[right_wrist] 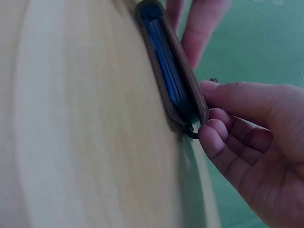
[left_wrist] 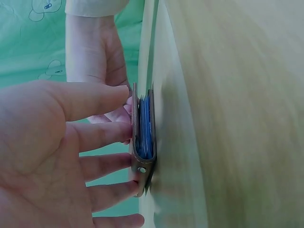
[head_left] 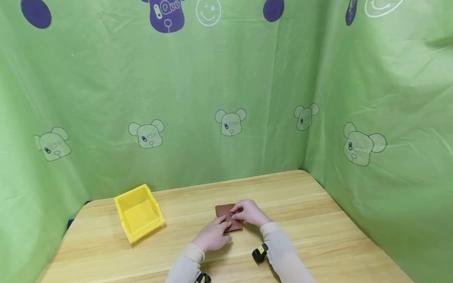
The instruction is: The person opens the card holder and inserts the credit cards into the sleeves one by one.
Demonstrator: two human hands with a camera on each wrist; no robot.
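Note:
A brown leather card holder lies on the table, closed, with blue sleeves showing between its covers in the left wrist view. My left hand rests on its upper cover with fingers nearly straight and spread. From the far right, my right hand pinches a small dark strap at the cover, thumb and fingertips together. In the right wrist view, a thin dark loop bends round the holder's edge beside the curled fingers; the pinched part is mostly hidden. A round metal snap shows on the spine.
A yellow open-fronted bin stands at the table's left. The wooden table ends against green curtains at the back and right. Black wrist cameras are strapped to both sleeves.

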